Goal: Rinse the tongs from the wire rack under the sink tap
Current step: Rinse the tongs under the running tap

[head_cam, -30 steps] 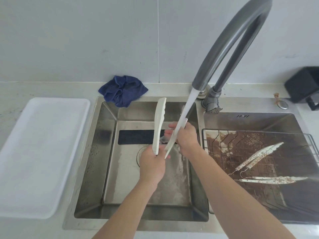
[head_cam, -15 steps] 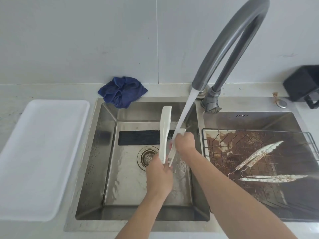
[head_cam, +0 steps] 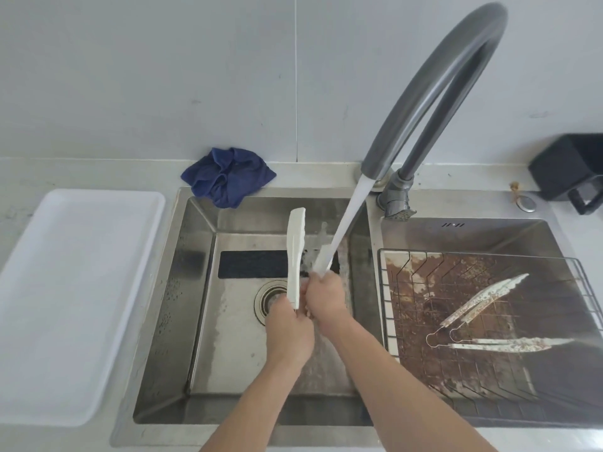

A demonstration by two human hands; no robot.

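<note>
Tongs (head_cam: 295,256), white: gripped in my left hand (head_cam: 288,331) and right hand (head_cam: 326,296) under the tap (head_cam: 434,93) stream, rinse underway. Two soiled pairs (head_cam: 483,318) on the wire rack (head_cam: 489,321), still to rinse.

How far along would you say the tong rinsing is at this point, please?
Done: one pair of white tongs is off the wire rack and the tap is running. In hand: the left hand and right hand hold those tongs over the left sink basin, one arm in the water stream. Left: two soiled tongs lie on the rack.
</note>
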